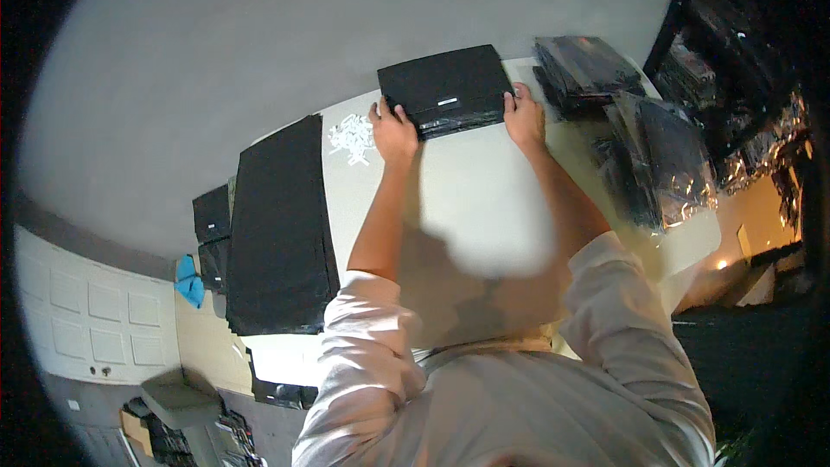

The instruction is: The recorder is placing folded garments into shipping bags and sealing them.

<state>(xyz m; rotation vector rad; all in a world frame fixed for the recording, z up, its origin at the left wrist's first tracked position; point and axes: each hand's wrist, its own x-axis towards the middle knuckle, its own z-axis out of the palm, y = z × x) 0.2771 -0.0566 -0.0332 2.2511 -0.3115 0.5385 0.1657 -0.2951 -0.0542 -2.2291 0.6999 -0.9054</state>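
A stack of folded black fabric pieces [444,78], the top one bearing a small white label, lies at the far edge of the white table [480,194]. My left hand [394,133] grips its near left corner, fingers partly hidden along the side. At the right side, my right hand [526,117] holds the edge of the same stack. Just left of my left hand is a loose heap of small white labels [351,137]. Farther left lies a large pile of flat black fabric [282,227].
Black items in clear plastic bags [587,68] are stacked at the back right, with more shiny bags [674,155] nearer. Smaller black folded pieces [212,214] and a blue item [189,282] lie beyond the left pile. A grey wall [324,19] rises behind the table.
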